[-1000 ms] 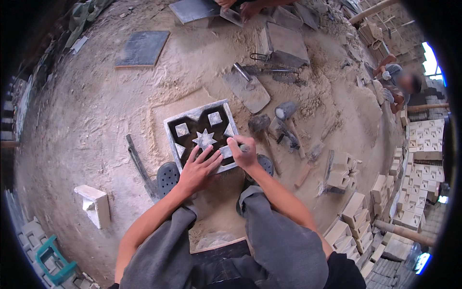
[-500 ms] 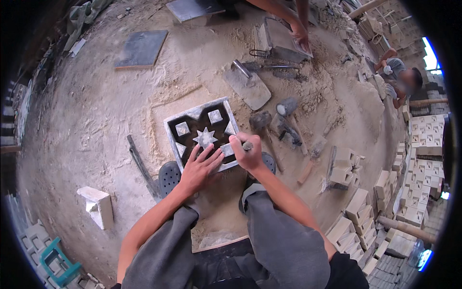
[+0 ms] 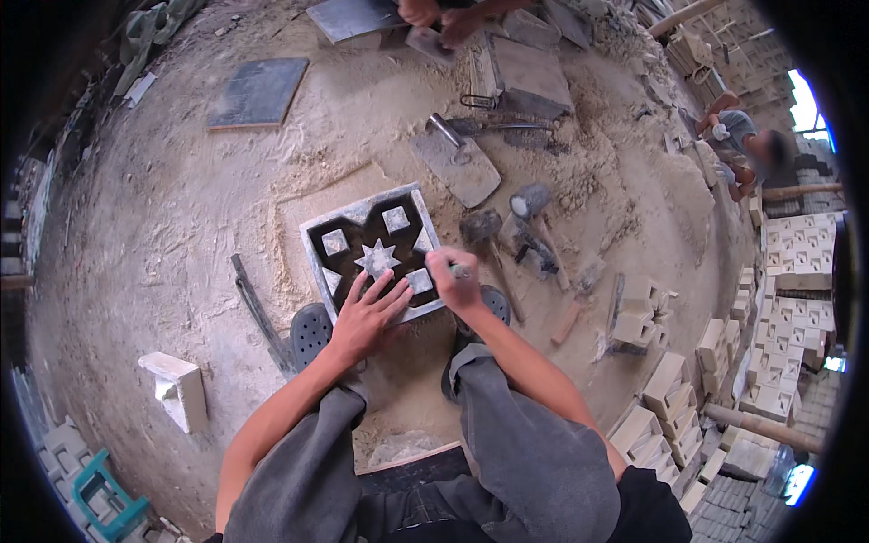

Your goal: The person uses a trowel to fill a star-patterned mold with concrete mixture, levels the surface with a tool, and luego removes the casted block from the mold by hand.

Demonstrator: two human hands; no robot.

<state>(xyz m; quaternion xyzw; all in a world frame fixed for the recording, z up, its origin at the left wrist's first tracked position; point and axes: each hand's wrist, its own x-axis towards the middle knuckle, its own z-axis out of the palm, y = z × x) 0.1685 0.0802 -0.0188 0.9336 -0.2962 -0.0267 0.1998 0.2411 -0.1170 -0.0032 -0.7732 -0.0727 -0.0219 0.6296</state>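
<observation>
On the ground between my feet sits a square mould (image 3: 360,207) with a pale frame. Its dark hollow holds a raised star (image 3: 377,259) in the middle and square blocks toward the corners. My left hand (image 3: 360,323) lies with fingers spread over the mould's near edge, the fingertips by the star. At the right side of the mould, my right hand (image 3: 453,279) is closed round a handled tool (image 3: 463,271). The tool's handle end pokes out of the fist and a dark tip shows by the mould's inner wall; its kind is unclear.
Beyond the mould lie a trowel (image 3: 457,167), hammers (image 3: 481,225) and a wooden-handled tool (image 3: 568,322). A dark board (image 3: 260,92) lies far left, a pale block (image 3: 177,390) nearer. Stacked blocks (image 3: 787,317) line the right. Another person's hands (image 3: 444,20) work at the far side.
My right hand and its tool have shifted slightly along the mould's right side. The other person's hands have moved left, off the box-like form. The whole view has shifted a little.
</observation>
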